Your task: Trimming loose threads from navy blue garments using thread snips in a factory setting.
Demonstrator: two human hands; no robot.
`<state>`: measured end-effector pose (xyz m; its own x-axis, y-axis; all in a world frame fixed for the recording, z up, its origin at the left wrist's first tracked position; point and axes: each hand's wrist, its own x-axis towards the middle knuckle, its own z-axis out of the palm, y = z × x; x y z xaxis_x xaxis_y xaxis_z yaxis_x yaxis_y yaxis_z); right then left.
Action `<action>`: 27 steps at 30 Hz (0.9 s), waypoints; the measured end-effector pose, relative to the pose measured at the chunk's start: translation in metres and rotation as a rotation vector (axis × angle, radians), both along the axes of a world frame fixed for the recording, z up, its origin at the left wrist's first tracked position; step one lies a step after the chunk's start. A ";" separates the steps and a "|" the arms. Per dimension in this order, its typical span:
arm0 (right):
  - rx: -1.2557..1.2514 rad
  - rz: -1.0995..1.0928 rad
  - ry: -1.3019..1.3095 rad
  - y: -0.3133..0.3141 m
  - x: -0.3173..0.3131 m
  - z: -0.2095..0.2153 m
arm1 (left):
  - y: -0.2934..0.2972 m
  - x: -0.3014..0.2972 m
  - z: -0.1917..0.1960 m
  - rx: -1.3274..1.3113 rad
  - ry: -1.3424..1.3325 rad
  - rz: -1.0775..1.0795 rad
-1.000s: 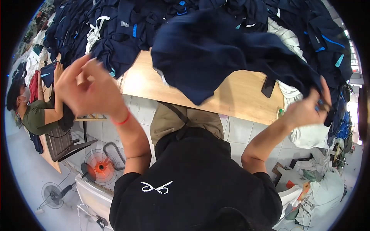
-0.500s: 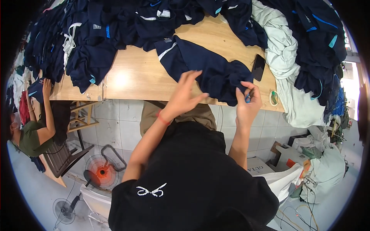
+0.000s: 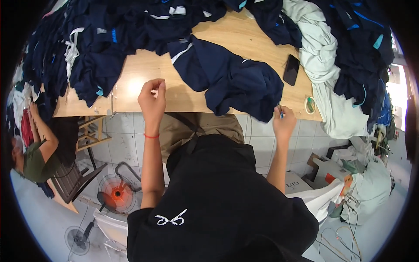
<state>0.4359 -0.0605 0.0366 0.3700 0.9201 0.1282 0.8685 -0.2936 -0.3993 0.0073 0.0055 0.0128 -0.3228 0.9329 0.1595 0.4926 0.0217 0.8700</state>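
Observation:
A navy garment (image 3: pixel 227 76) with a white stripe lies crumpled on the wooden table (image 3: pixel 144 83) in front of me. My left hand (image 3: pixel 152 98) hovers over the bare wood left of it, thumb and fingers pinched together; whether something tiny is between them I cannot tell. My right hand (image 3: pixel 283 122) rests at the table's front edge, just right of the garment's lower corner, closed on a small thin tool (image 3: pixel 280 110) with a blue tip. Neither hand touches the garment.
Heaps of navy clothes (image 3: pixel 100 39) cover the table's back and left. A pale green cloth (image 3: pixel 327 65) lies right, with a black phone (image 3: pixel 291 70) and a tape roll (image 3: pixel 310 105) beside it. A seated person (image 3: pixel 37 153) is at the left; fans (image 3: pixel 118 192) stand on the floor.
The garment, held up spread a second ago, now lies on the table. My left hand has let go and drawn back left; my right hand has moved down to the table edge.

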 end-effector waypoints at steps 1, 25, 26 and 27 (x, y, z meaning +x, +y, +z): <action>0.001 -0.014 -0.008 -0.001 -0.002 -0.004 | -0.004 0.005 -0.002 -0.038 -0.045 -0.045; 0.571 -0.171 0.388 0.026 -0.078 0.016 | -0.063 0.017 -0.020 0.030 -1.209 0.345; 0.690 -0.199 0.489 0.031 -0.075 0.028 | -0.061 0.013 -0.009 0.114 -1.244 0.321; 0.693 -0.194 0.495 0.033 -0.073 0.038 | -0.058 0.009 0.004 0.123 -1.241 0.322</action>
